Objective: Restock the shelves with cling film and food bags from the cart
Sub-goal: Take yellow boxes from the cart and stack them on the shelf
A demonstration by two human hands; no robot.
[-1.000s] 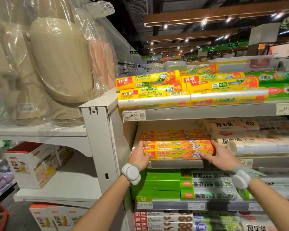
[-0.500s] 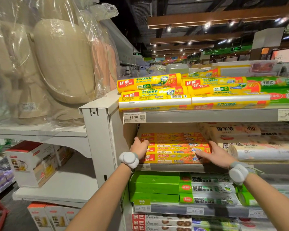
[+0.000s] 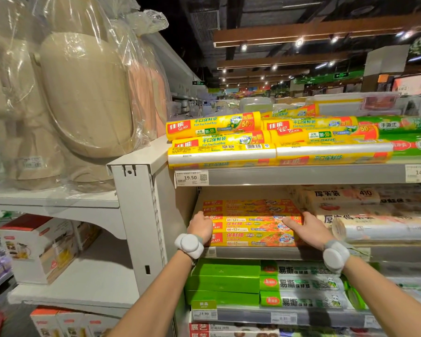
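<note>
Looking from the head camera, I see first the bagged beige containers, which fill the upper left and stand on a white side shelf. Beside them rises the white upright post of the main shelving.

To the right of the post, the top shelf carries yellow food bag rolls, stacked in layers along the front edge, with green rolls further right. On the middle shelf the cling film boxes lie flat at the left end, close to the post, in rows that go toward the back. Pale wrapped rolls lie just beside them on the right. One shelf lower there are green boxes.

My left hand is at the left end of the front cling film boxes. Its fingers seem to curl round that end, but the fingertips are hidden from me. My right hand rests at the right end of the same boxes, with the fingers stretched flat on their top. Each wrist wears a grey band. A small price tag reading 19.50 sits on the top shelf edge.
</note>
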